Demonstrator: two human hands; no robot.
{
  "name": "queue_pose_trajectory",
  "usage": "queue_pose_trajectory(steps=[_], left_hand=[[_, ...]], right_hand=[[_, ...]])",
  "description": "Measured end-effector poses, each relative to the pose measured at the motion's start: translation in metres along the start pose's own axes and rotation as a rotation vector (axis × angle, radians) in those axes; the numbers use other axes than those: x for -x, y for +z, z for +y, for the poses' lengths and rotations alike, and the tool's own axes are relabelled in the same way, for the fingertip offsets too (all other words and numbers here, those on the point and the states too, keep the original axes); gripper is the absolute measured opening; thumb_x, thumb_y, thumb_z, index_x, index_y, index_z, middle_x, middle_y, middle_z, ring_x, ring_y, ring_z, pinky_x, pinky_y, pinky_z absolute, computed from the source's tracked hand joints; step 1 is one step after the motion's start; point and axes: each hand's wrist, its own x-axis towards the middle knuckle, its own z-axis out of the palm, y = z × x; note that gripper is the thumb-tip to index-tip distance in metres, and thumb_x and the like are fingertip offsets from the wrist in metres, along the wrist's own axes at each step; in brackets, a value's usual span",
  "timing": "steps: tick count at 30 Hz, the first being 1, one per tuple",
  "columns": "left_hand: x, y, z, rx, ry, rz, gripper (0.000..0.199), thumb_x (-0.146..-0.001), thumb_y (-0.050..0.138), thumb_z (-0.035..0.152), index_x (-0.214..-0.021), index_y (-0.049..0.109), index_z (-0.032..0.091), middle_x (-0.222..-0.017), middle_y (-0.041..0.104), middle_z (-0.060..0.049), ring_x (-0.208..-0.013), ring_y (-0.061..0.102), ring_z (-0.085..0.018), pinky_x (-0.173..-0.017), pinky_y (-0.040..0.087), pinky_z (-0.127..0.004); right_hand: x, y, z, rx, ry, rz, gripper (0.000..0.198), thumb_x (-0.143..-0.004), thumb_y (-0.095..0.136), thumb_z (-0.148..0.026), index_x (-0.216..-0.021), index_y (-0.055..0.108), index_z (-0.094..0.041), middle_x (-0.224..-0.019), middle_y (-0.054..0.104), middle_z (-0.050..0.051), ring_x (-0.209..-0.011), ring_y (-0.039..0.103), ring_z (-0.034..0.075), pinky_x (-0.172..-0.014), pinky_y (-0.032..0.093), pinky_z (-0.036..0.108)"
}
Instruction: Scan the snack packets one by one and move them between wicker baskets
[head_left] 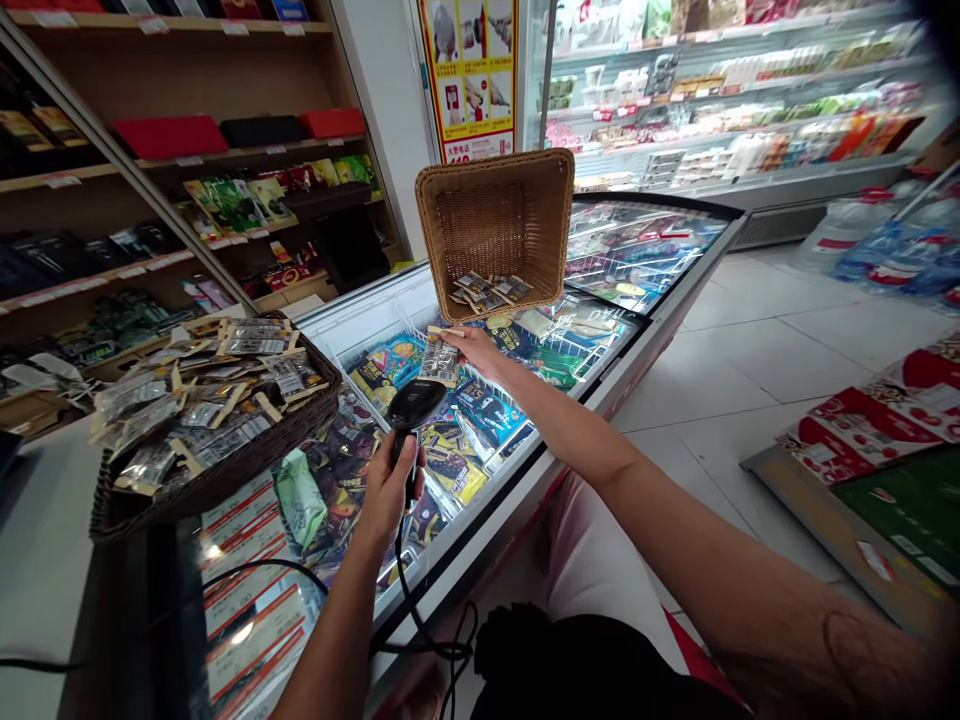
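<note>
Left hand [390, 490] grips a black barcode scanner [415, 405] above the freezer lid [517, 470]; right hand [471, 345] pinches a small packet [440, 360] before it, below a light wicker basket [495, 220] near the lid's far edge.

No legible text; poster [470, 75] blurred

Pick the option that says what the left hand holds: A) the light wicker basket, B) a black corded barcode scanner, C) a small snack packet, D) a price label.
B: the left hand grips the handle of the black scanner, its cord trailing down, while the right hand holds a small packet.
</note>
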Motion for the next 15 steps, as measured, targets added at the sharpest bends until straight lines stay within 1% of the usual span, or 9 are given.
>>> queue_pose_trajectory(steps=[5, 8, 11, 15], left_hand=[[-0.001, -0.006, 0.005, -0.022, 0.042, 0.002, 0.055, -0.084, 0.074, 0.073, -0.081, 0.056, 0.021, -0.073, 0.060, 0.003, -0.041, 0.048, -0.006, -0.038, 0.034, -0.021], [-0.003, -0.013, 0.006, -0.025, 0.079, -0.009, 0.055, -0.084, 0.075, 0.072, -0.080, 0.057, 0.020, -0.070, 0.059, 0.003, -0.040, 0.046, -0.006, -0.038, 0.034, -0.021], [-0.008, -0.020, 0.006, -0.018, 0.088, -0.007, 0.056, -0.083, 0.076, 0.074, -0.081, 0.058, 0.021, -0.066, 0.058, 0.004, -0.039, 0.045, -0.006, -0.037, 0.033, -0.020], [-0.014, -0.023, 0.003, 0.031, 0.045, -0.001, 0.060, -0.078, 0.079, 0.076, -0.078, 0.055, 0.021, -0.059, 0.054, 0.005, -0.036, 0.042, -0.006, -0.034, 0.029, -0.020]], right_hand=[[-0.001, 0.002, 0.001, -0.023, -0.030, 0.040, 0.035, -0.077, 0.090, -0.049, -0.089, 0.075, -0.020, -0.066, 0.064, -0.005, -0.053, 0.048, 0.008, -0.047, 0.036, 0.020], [-0.003, 0.009, -0.001, -0.042, -0.054, 0.079, 0.036, -0.078, 0.089, -0.050, -0.087, 0.074, -0.020, -0.064, 0.061, -0.006, -0.051, 0.046, 0.008, -0.046, 0.035, 0.021], [-0.006, 0.016, -0.001, -0.046, -0.067, 0.112, 0.031, -0.082, 0.086, -0.047, -0.085, 0.073, -0.019, -0.062, 0.060, -0.006, -0.051, 0.046, 0.008, -0.045, 0.035, 0.021], [-0.010, 0.021, 0.004, -0.010, -0.042, 0.106, 0.025, -0.087, 0.083, -0.041, -0.081, 0.073, -0.019, -0.063, 0.058, -0.005, -0.053, 0.048, 0.009, -0.046, 0.038, 0.020]])
